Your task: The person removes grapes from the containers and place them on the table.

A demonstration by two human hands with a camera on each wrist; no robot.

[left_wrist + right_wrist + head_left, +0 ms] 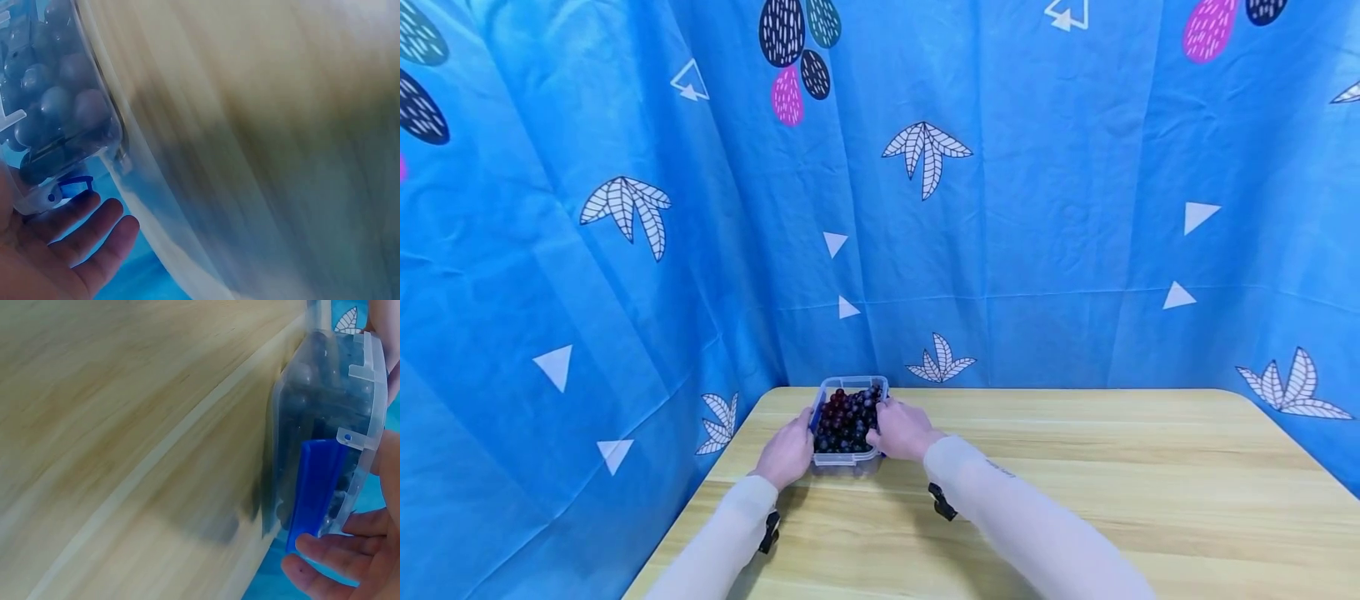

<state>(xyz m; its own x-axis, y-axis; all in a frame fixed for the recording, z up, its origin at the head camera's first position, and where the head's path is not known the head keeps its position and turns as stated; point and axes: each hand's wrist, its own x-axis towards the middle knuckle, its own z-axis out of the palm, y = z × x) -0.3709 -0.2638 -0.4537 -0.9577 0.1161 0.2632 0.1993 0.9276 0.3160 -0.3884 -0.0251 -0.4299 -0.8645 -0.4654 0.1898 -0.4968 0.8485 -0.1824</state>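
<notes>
A clear plastic container (844, 459) filled with dark purple and reddish grapes (850, 421) is at the table's far left corner, its top uncovered. My left hand (787, 450) grips its left side at the rim; in the left wrist view the other fingers (103, 244) spread loosely beside a blue clip (76, 185). On the opposite side my right hand (901, 429) holds the rim, thumb toward the grapes. In the right wrist view, a blue latch (315, 490) hangs down the container wall, with my right fingertips (306, 544) by its lower end.
The light wood table (1075, 467) stretches to the right and toward me. Right behind its far edge hangs a blue patterned curtain (1045, 233), which also runs along the left side. Dark bands (942, 502) sit on both wrists.
</notes>
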